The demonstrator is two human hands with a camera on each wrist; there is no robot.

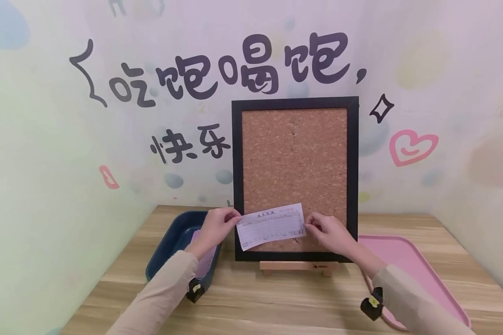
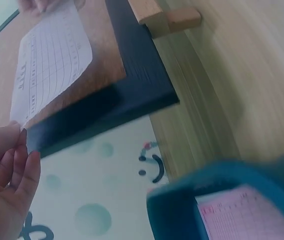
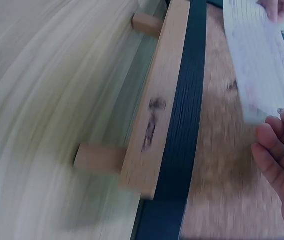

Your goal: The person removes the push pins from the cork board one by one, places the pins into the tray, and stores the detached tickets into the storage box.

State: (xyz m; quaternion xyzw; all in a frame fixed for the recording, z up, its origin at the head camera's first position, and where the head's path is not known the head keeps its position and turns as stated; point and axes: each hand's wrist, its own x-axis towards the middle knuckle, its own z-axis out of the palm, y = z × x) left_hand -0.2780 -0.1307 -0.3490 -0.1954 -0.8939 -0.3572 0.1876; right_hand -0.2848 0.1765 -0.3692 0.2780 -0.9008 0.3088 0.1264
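Note:
A white printed receipt slip [image 1: 270, 227] with a ruled grid is held before the lower part of a black-framed cork board [image 1: 295, 158], slightly tilted, its right end higher. My left hand [image 1: 220, 225] pinches the slip's left end near the upper corner. At the opposite end, my right hand [image 1: 329, 232] pinches the right edge between thumb and fingers. A tiny silvery spot shows by the right thumb in the right wrist view; what it is, I cannot tell. The slip [image 2: 52, 57] bows a little in the left wrist view.
The board stands on a small wooden easel [image 1: 297, 265] against the wall. At left, a dark blue basin [image 1: 161, 246] contains pinkish-purple printed paper [image 2: 246, 215]. A pink tray [image 1: 419, 265] lies at right, partly under the right forearm. All rest on a wooden table [image 1: 276, 307].

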